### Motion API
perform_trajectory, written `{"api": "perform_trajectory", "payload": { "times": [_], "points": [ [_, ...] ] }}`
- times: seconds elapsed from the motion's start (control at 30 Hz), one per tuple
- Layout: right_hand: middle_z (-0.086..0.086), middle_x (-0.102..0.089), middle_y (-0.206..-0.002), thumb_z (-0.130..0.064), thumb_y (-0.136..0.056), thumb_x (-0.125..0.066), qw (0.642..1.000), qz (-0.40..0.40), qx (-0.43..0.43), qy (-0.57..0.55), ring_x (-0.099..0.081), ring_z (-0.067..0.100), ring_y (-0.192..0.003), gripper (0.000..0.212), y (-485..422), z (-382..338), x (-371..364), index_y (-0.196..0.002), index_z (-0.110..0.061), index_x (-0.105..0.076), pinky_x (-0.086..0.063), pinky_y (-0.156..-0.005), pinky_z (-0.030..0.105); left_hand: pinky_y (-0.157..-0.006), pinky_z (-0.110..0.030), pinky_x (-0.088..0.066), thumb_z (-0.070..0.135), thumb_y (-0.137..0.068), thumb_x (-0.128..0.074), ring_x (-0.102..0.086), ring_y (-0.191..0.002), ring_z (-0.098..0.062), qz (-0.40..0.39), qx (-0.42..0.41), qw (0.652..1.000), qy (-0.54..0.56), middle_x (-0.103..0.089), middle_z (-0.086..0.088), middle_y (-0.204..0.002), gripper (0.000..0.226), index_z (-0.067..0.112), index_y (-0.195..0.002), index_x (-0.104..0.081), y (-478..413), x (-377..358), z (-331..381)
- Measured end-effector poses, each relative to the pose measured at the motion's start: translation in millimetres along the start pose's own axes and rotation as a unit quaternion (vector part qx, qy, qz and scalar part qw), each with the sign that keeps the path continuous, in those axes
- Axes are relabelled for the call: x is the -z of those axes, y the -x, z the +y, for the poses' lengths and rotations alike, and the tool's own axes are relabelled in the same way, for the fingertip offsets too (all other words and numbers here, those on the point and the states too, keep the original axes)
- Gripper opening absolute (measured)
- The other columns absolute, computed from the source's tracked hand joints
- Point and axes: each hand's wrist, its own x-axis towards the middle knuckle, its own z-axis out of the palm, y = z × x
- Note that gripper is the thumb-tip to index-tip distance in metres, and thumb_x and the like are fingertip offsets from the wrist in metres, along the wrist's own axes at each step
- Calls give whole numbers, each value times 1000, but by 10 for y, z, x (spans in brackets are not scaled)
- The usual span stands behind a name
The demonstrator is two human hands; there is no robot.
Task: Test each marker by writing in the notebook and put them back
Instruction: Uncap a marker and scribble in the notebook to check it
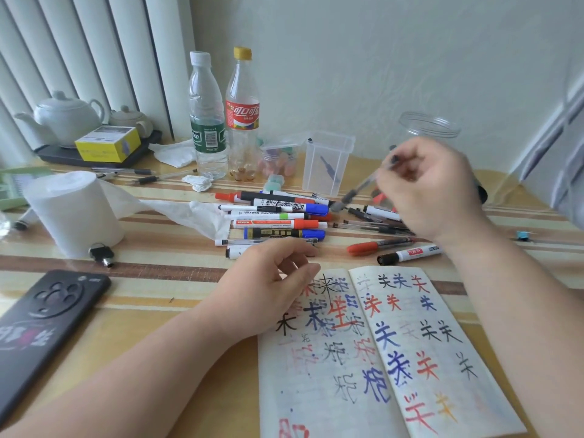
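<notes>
The right hand (429, 188) is hovering with fingers curled tight around a clear pen (363, 186), tip slanting down-left beyond the knuckles. The left hand (268, 286) is resting, loosely curled and holding nothing, fingertips on the notebook (395, 358).

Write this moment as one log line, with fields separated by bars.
right hand: holds clear pen above marker pile | left hand: empty, rests on notebook

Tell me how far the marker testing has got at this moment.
Done: the open notebook carries many black, red and blue test characters across both pages. In hand: the right hand holds a clear pen above the pile, blurred, while the left hand rests on the left page. Left: a pile of markers lies on the table; which are untested cannot be told. The square clear container holds little.
</notes>
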Motion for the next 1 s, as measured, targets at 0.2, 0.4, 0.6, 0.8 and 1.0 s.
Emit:
{"api": "perform_trajectory", "payload": {
  "times": [0.2,0.4,0.6,0.8,1.0],
  "points": [
    [8,-57,-58,2,-89,-58,948,6,-141,-285,-48,21,-48,21,507,-167,109,-73,-11,-56,-28,-39,20,-57,-41,-63,56,-88,-60,-69,-91,-22,-15,13,993,115,-61,10,-107,49,29,-129,-59,11,33,101],
    [12,-56,-60,-7,-79,-57,907,-13,-184,-379,-54,23,-51,6,827,-106,-177,-75,-10,-56,-43,-40,27,-61,-35,-61,29,-100,-61,-70,-71,-15,-57,-4,998,11,-69,8,-84,15,27,-115,-63,43,2,140],
    [13,-63,-68,-10,-84,-62,916,-120,-166,-346,-58,23,-58,4,969,-8,-281,-82,-9,-65,-49,-45,32,-72,-9,-42,16,-105,-50,-56,-80,5,-63,-92,988,-105,-62,17,-88,16,17,-115,-62,40,22,188],
    [10,-63,-68,-16,-87,-65,923,-154,-158,-315,-59,22,-58,11,1020,21,-369,-87,-6,-69,-51,-46,32,-72,-10,-38,28,-107,-45,-56,-80,1,-117,-88,986,-81,-57,25,-83,15,25,-102,-59,29,8,232],
    [15,-62,-64,-13,-85,-61,917,-113,-170,-343,-59,26,-56,13,971,39,-265,-75,-13,-69,-48,-46,33,-63,-30,-44,55,-101,-42,-50,-65,-12,-137,-46,989,-6,-55,4,-73,37,27,-121,-57,39,35,183]
  ]
}}
